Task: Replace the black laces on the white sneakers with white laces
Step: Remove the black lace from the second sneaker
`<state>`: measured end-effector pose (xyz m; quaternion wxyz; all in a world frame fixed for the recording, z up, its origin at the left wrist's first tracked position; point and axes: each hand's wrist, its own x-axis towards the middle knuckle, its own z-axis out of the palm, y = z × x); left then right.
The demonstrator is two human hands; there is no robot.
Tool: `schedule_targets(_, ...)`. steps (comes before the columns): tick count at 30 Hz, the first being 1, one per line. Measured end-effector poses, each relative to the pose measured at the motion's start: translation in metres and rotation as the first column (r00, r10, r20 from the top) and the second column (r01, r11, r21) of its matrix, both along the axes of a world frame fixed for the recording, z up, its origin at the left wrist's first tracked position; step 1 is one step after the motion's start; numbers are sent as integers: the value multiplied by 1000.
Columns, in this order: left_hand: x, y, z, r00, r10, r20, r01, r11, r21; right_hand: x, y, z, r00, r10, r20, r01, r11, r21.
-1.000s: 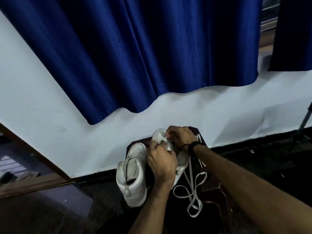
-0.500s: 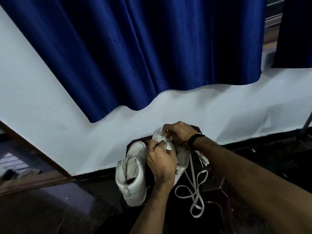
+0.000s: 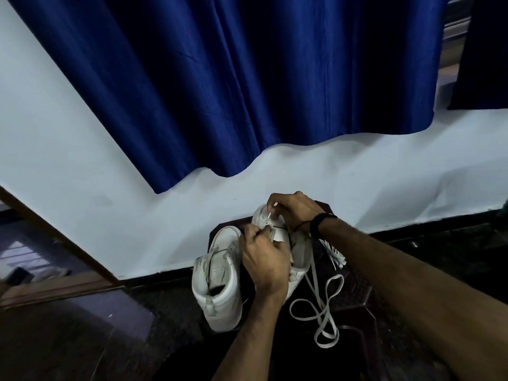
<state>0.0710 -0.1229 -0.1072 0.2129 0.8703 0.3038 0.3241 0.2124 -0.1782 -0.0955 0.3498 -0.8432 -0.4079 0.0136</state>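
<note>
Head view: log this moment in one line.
stage: lacing right sneaker | left hand: pinches lace | right hand: pinches lace tip | left sneaker: unlaced

Second sneaker (image 3: pixel 217 284) crowds the left; loose lace (image 3: pixel 324 306) clutters the right.

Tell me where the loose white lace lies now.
In the head view, the loose flat white lace lies looped on the dark stool, right of the white sneaker being laced.
</note>
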Motion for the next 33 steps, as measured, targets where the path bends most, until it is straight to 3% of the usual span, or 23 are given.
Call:
schedule_targets(14, -1, 1, -1, 1000, -22, -8, 22, 1000, 21, 9, 9, 17, 938, 249, 243, -155, 925, -347)
schedule_targets(19, 0, -1, -2, 1000, -26, -13, 27, 999, 43, 8, 19, 30, 841, 410, 354, -169, 819, -548)
schedule_targets(22, -1, 1, 0, 999, -29, -21, 30, 999, 13, 11, 29, 35, 884, 391, 258, -194, 806, -559)
schedule_targets(26, -3, 8, 5, 998, 6, -66, -7, 1000, -17, 17, 38, 23, 977, 209, -40, -209, 906, -369)
schedule_targets(33, -1, 42, 4, 964, -85, -250, 40, 983, -181, 9, 55, 11, 967, 224, -119, -253, 897, -363)
